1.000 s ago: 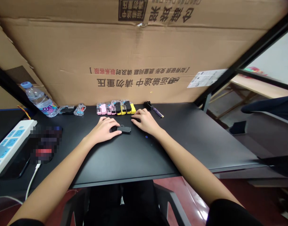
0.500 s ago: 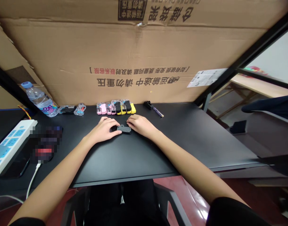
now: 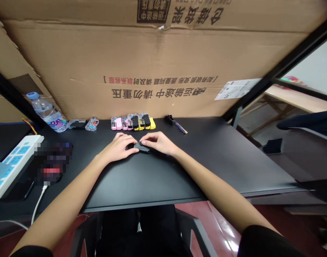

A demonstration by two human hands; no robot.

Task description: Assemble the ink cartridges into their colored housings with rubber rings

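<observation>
Holding a gray part (image 3: 144,148)
Left hand (image 3: 121,147) pinches it; right hand (image 3: 158,142) touches its top, grip hard to tell.

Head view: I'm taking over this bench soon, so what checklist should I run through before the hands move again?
1. Left hand steadying the grey piece: ok, it grips the left end.
2. Right hand at the grey piece: ok, thumb and forefinger meet its upper side.
3. Anything small pinched in the right hand: cannot tell, too small and partly hidden.
4. Pink and yellow pieces clear of both hands: ok, lined up along the cardboard.
5. Bottle out of the way: ok, well left of the hands.
6. Cable free of the left forearm: cannot tell, they overlap in this view.
</observation>
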